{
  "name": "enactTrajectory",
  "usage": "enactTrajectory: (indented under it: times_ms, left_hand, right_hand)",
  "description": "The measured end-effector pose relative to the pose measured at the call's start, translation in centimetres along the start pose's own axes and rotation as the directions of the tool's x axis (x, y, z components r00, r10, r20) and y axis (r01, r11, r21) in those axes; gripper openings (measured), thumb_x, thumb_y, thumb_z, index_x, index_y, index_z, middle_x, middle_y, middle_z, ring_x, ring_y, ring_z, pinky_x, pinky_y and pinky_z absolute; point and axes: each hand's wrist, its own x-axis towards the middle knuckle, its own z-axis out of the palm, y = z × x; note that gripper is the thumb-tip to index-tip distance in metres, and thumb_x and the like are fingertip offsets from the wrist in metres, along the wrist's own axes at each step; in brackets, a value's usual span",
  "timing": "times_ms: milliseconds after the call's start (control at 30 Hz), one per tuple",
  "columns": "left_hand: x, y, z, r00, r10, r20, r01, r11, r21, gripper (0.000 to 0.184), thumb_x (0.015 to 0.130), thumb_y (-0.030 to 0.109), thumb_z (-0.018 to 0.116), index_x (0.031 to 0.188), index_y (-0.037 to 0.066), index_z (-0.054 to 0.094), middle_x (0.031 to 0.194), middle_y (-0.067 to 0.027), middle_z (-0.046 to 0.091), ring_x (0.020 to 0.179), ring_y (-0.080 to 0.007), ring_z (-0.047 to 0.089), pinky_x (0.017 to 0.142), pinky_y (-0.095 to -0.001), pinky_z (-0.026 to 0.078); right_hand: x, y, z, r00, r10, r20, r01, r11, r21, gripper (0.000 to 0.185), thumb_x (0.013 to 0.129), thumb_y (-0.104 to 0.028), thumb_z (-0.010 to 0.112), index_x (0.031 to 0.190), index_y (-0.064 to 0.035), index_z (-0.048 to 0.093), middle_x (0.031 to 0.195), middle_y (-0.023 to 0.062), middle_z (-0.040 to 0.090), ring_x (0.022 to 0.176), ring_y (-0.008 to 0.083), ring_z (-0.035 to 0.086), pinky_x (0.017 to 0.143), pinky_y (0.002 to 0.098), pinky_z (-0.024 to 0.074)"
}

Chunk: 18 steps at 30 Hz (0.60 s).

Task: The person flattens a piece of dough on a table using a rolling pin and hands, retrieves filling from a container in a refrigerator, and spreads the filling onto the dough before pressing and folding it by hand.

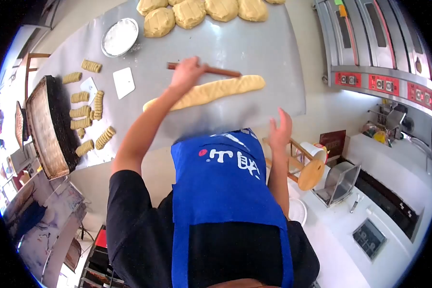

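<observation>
Dough strip (221, 90) lies across worktop (269, 53), partly hidden by left arm (146, 122). Left hand (187, 75) grips rolling pin (223, 72) along strip's far side. Right hand (280, 132) open, empty, by near edge. Bowl of white powder (120, 37), dough lumps (189, 13) farther back.

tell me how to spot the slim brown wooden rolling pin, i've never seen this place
Start at the large grey metal table and find the long pale-yellow dough strip lying across its near half. Just beyond it, the bare left hand holds the slim brown wooden rolling pin. Straight and dark, it stands out from the thick, pale dough beside it.
</observation>
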Motion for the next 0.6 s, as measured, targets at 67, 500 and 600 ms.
enactTrajectory:
  times_ms: [67,500,600]
  left_hand:
    - [1.2,5.2,-0.7,0.982,0.186,-0.012,-0.187,0.978,-0.089,0.026,0.095,0.019,0.068,0.120,0.018,0.075,0.098,-0.0090,0.058,0.095,-0.0317,0.062,0.085,-0.0445,0.053]
    - [-1.5,18.0,9.0,0.961,-0.277,0.008,0.277,0.960,-0.040,0.080,0.102,0.047,0.066,0.161,-0.003,0.044,0.174,-0.0229,0.036,0.165,-0.0372,0.025,0.137,-0.0516,0.017]
    - [-1.6,17.5,9.3,0.951,-0.288,0.117,0.289,0.957,0.004,0.085,0.108,0.057,0.054,0.167,-0.002,0.035,0.177,-0.0235,0.028,0.167,-0.0361,0.019,0.137,-0.0502,0.015]
  right_hand:
    - [3.7,-3.9,0.5,0.979,-0.196,-0.049,0.189,0.974,-0.124,0.057,0.092,-0.008,0.078,0.147,-0.0055,0.062,0.131,0.0162,0.074,0.123,0.0341,0.070,0.109,0.0443,0.0529]
    - [10.8,8.6,4.6,0.943,0.140,0.302,-0.177,0.979,0.100,0.036,0.101,-0.034,0.075,0.124,-0.0074,0.068,0.098,0.0177,0.077,0.090,0.0413,0.074,0.083,0.0503,0.0572]
    - [11.4,10.8,3.8,0.914,0.205,0.350,-0.262,0.957,0.122,0.042,0.099,-0.044,0.078,0.118,-0.0072,0.070,0.093,0.0147,0.078,0.085,0.0379,0.075,0.081,0.0474,0.0573]
